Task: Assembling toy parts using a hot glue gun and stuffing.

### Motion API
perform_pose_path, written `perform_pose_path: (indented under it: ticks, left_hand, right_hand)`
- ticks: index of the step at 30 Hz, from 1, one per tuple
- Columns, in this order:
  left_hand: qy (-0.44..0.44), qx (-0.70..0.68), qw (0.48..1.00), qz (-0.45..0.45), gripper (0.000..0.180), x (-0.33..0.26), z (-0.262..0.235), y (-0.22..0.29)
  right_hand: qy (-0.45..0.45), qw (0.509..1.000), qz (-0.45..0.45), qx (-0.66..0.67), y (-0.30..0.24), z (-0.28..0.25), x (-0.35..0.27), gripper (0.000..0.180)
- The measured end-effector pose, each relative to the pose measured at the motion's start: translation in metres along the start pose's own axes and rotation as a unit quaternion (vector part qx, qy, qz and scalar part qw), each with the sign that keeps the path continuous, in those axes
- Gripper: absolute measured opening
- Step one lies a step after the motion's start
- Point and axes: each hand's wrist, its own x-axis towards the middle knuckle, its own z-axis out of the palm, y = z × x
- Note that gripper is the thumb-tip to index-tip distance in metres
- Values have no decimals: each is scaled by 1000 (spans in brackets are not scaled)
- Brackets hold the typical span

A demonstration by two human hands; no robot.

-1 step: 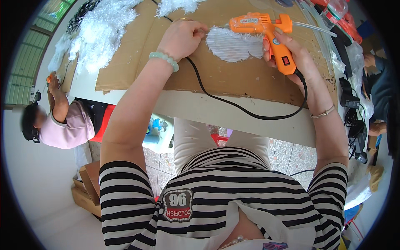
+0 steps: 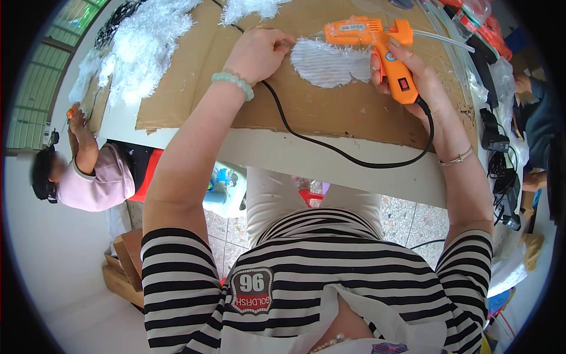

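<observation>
Both arms reach forward, the left forearm point(image 2: 197, 141) slanting in toward the right and the right forearm point(image 2: 463, 183) leaning in toward the left. The left hand point(image 2: 262, 55) shows its back, its fingers bent and pointing right. The right hand point(image 2: 428, 81) is curled in a firm grip, fingers wrapped round.

Single head-worn fisheye view, facing down, close above the striped shirt point(image 2: 354, 259), tabletop point(image 2: 407, 184) farther off
</observation>
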Motion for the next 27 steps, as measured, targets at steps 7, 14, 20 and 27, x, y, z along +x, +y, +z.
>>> perform_pose_path:
  ticks: [7, 14, 20, 27]
  left_hand:
    - [-34, -95, 993, -60, 18, 15, 10, -9]
    - [-49, -200, 972, -114, 20, 15, 6, 5]
    - [-52, -36, 994, -90, 21, 20, 8, 21]
    - [-96, -202, 965, -134, 18, 27, 4, 13]
  right_hand:
    - [-28, 997, -14, 75, 8, -12, 3, 30]
    - [-1, 995, -28, 91, 8, -5, 2, 30]
    - [-54, 990, -45, 121, 13, -18, 5, 27]
    - [-46, 988, -52, 140, 14, -16, 5, 27]
